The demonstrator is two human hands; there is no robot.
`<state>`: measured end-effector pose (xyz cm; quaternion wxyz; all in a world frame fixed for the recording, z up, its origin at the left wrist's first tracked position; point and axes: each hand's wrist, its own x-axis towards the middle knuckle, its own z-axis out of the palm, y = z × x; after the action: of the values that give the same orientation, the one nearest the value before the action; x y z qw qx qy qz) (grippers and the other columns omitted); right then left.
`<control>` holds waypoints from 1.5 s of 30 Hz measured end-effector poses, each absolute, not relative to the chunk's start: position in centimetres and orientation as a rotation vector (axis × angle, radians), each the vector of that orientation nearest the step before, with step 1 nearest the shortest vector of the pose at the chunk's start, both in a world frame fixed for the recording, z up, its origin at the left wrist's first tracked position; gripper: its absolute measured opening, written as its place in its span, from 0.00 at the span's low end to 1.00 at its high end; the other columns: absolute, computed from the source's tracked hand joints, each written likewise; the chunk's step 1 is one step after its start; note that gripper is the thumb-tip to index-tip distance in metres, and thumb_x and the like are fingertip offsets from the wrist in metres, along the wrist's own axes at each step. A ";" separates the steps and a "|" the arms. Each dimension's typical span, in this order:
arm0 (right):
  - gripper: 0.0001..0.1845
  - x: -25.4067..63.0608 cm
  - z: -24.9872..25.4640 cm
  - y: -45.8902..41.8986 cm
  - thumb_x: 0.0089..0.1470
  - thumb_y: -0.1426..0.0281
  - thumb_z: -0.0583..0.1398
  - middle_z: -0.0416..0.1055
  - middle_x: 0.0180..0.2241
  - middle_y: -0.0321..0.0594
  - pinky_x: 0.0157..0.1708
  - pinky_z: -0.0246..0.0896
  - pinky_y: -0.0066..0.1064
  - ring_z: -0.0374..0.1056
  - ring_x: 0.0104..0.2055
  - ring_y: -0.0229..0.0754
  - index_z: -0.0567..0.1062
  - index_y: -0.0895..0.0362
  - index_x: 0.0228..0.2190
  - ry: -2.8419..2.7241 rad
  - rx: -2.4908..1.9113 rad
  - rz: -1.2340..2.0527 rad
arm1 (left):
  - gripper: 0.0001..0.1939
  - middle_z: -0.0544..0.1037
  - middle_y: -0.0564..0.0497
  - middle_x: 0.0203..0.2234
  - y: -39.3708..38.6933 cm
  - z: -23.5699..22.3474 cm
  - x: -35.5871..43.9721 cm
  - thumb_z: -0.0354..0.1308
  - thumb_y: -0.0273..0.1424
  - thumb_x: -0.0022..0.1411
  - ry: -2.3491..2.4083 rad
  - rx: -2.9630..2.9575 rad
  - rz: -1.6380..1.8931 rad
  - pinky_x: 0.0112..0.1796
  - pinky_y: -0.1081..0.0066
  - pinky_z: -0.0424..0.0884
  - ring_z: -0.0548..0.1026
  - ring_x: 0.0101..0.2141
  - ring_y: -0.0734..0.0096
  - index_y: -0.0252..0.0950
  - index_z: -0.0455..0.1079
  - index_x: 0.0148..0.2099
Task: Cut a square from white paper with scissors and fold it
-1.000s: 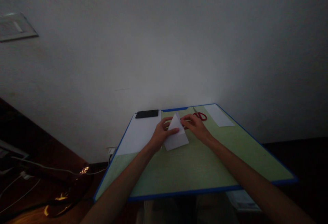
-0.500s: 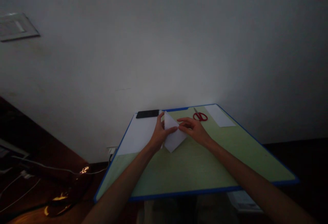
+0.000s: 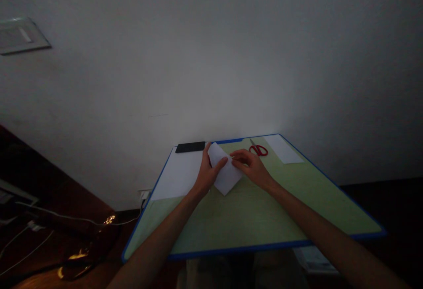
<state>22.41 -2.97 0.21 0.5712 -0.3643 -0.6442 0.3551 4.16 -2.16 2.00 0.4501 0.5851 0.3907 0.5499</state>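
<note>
A folded sheet of white paper (image 3: 227,179) is held above the middle of the table, one corner pointing down toward me. My left hand (image 3: 209,170) grips its left side, thumb lying across the front and fingers behind. At the paper's right edge, my right hand (image 3: 249,164) pinches it between thumb and fingertips. Just beyond the right hand lie scissors (image 3: 258,150) with red handles, blades pointing away. The far side of the folded paper and the left fingertips are hidden.
The green table (image 3: 264,214) has a blue rim and stands against a grey wall (image 3: 211,60). A white sheet (image 3: 178,172) lies at its left, with a black phone (image 3: 190,147) at the back edge. A white paper strip (image 3: 283,149) lies back right. Cables (image 3: 82,221) run at lower left.
The folded paper has turned slightly and shifted a little to the right, showing more of its face. My left thumb has slid up a bit. Both hands keep hold of it.
</note>
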 end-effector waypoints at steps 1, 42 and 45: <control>0.12 22.4 0.2 -3.0 0.53 0.66 0.64 0.76 0.32 0.38 0.38 0.67 0.35 0.73 0.36 0.43 0.76 0.53 0.41 -1.513 -0.863 0.813 | 0.41 0.71 0.41 0.55 -1.9 1.8 4.1 0.69 0.36 0.51 0.973 1.451 1.399 0.52 0.61 0.68 0.71 0.52 0.55 0.40 0.57 0.65; 0.19 22.6 0.3 -2.9 0.49 0.63 0.66 0.73 0.29 0.36 0.31 0.63 0.31 0.69 0.30 0.39 0.77 0.57 0.43 -1.534 -0.900 0.973 | 0.24 0.75 0.40 0.53 -1.4 0.9 3.8 0.56 0.32 0.63 1.200 1.858 1.488 0.55 0.54 0.66 0.73 0.53 0.54 0.33 0.64 0.60; 0.20 22.4 0.4 -3.1 0.49 0.64 0.66 0.75 0.31 0.38 0.35 0.65 0.32 0.71 0.32 0.39 0.76 0.57 0.45 -1.538 -0.873 0.975 | 0.28 0.66 0.40 0.61 -1.6 0.8 3.9 0.52 0.32 0.66 1.118 2.052 1.475 0.61 0.55 0.58 0.64 0.61 0.56 0.36 0.55 0.67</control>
<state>22.41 -3.08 0.37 0.5320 -0.3660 -0.6448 0.4089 3.92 -1.59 0.77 0.1883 0.7293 0.3974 0.5242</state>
